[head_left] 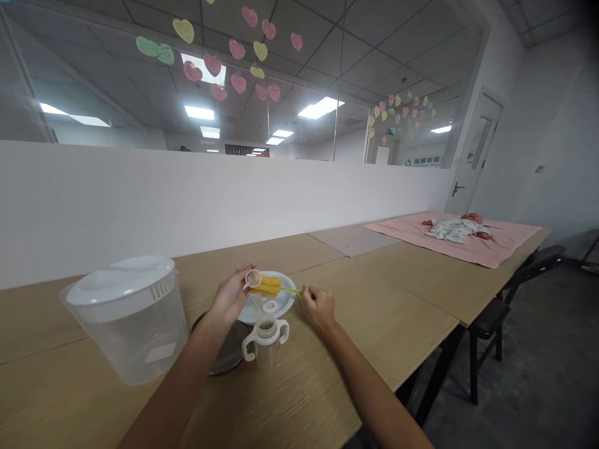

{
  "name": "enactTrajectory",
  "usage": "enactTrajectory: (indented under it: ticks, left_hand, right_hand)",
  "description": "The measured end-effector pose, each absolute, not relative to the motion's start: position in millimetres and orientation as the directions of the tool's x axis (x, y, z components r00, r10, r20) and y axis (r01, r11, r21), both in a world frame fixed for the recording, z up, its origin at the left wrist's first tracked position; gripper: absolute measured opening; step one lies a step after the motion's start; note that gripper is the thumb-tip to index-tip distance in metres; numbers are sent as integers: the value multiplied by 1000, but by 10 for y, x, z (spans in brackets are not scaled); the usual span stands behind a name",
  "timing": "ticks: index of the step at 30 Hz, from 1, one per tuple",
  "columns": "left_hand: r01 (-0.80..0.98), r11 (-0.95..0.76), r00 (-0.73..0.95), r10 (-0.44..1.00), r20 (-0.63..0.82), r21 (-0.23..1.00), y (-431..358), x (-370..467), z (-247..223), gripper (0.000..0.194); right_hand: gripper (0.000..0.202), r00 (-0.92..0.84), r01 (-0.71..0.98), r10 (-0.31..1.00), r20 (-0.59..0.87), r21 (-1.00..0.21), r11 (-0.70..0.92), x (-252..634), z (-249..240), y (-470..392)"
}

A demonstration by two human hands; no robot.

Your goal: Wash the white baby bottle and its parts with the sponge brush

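Observation:
My right hand (321, 305) is closed around the thin green handle of a bottle brush (267, 285), which has a yellow sponge head. In my left hand (231, 293) is a small clear round cap (253, 279) with a pale rim, gripped by the fingers. The sponge head lies right beside the cap; whether it touches the cap I cannot tell. Both are above a white plate (285, 305). A white ring (270, 306) shows at the plate's near side. Nearer to me, an uncapped baby bottle (266, 343) with two white handles stands upright.
A large translucent bin (150, 337) with a white lid stands at the left. Partly behind my left forearm lies a dark round tray (227, 352). A baby-like figure (452, 229) rests on a pink cloth (496, 246) at the table's far right. Black chairs (489, 318) line the right edge.

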State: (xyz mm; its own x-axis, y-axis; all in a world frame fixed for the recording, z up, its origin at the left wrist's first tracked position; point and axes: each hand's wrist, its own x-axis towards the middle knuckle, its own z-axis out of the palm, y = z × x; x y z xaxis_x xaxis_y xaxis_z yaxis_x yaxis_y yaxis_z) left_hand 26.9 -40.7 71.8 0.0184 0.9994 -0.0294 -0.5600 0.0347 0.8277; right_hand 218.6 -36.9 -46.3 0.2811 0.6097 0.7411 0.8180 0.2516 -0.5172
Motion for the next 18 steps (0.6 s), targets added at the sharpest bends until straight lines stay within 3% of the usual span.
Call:
enactTrajectory:
  ticks: [7,13,18]
  left_hand:
    - [-661,44,25,999,-36,749,-456,375,698,22]
    - [-777,139,125,990,-66,614,-507,304,815,32]
    - [-736,97,132,991,2,670,-580,317,791,41]
  right_hand:
    - [52,303,768,638,708,-578,276,2165,-477,-374]
    - [53,405,708,637,656,-666,235,2180,-441,-388]
    - [55,440,675,650,620,-705,215,2187,-445,-375]
